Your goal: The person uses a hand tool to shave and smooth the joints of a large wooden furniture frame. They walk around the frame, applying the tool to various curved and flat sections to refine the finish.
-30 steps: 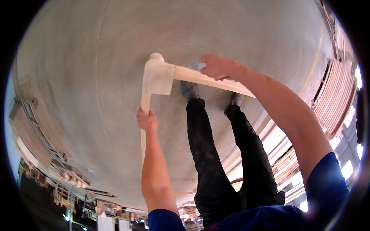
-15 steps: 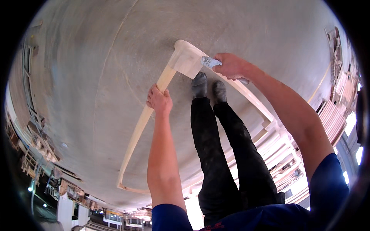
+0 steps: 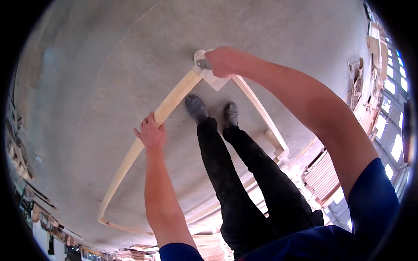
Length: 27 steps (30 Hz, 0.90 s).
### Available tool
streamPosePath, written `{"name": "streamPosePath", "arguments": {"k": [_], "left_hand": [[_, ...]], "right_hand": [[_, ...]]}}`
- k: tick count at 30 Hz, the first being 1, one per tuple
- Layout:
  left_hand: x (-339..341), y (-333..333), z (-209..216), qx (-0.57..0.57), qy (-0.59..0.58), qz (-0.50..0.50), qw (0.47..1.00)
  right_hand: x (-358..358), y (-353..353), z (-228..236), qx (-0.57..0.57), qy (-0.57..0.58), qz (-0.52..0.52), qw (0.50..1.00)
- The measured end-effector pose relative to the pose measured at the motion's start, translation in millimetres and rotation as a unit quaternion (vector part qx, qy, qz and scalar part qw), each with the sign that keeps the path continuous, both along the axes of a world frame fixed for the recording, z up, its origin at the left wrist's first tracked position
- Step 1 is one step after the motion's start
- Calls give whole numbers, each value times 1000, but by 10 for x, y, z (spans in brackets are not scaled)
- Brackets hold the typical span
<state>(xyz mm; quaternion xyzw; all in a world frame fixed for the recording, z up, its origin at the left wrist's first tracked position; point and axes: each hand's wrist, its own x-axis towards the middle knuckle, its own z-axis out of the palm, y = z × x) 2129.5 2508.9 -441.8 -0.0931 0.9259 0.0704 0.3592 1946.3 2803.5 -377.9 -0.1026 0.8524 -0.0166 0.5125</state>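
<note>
A large pale wooden frame (image 3: 179, 92) is held up around my legs, its far corner pointing away from me. My left hand (image 3: 152, 134) is closed round the frame's left rail. At the far corner, a square wooden piece (image 3: 216, 81) joins the rails beside a rounded end (image 3: 198, 54). My right hand (image 3: 221, 62) is closed round a grey metal hand tool (image 3: 203, 64), its head over that corner. Whether the head touches the wood I cannot tell. My fist hides the handle, and the tool's exact kind is unclear.
My dark shoes (image 3: 197, 108) stand on the grey concrete floor (image 3: 117, 91) inside the frame's outline. The right rail (image 3: 259, 108) runs back past my legs to a stepped corner. Stacked timber (image 3: 324, 174) lies at the right, with more wood at the left edge.
My right hand has moved left with the tool, from the right rail to the far corner. My left hand has slid nearer along the left rail. The view has shifted.
</note>
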Motion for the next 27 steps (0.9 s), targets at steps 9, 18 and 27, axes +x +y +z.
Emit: {"name": "streamPosePath", "arguments": {"k": [9,18,27], "left_hand": [[36,-51,-132,87,48,-16,995],[71,-70,-150,113,110,-6,988],[103,-119,-181,127,133,7,983]], "right_hand": [[-358,-717,-53,138,-130,103,976],[-372,-1081,-238,215,-163,213,939],[-296,-1314,-226,225,-78,259,936]]}}
